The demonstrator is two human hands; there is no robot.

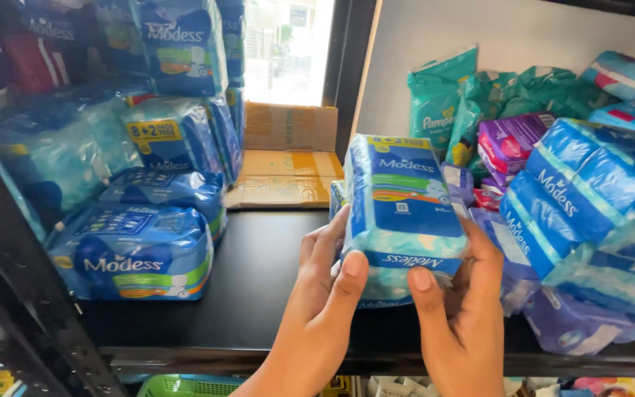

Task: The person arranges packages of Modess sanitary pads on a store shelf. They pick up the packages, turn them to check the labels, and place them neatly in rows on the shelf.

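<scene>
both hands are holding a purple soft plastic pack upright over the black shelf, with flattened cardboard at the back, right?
Not quite: the head view shows the soft plastic pack is blue, not purple. The left hand and right hand hold it upright over the black shelf, flattened cardboard behind.

Blue soft packs [137, 254] lie stacked at nine o'clock on a black shelf [259, 294]. Flattened cardboard boxes [288, 158] lean at twelve o'clock below a bright window [288, 44]. Teal packs [435, 92] and a purple pack [512, 140] sit at two o'clock, above a heap of blue-and-white packs [589, 198] at three. A green basket [185, 386] shows at six.
</scene>
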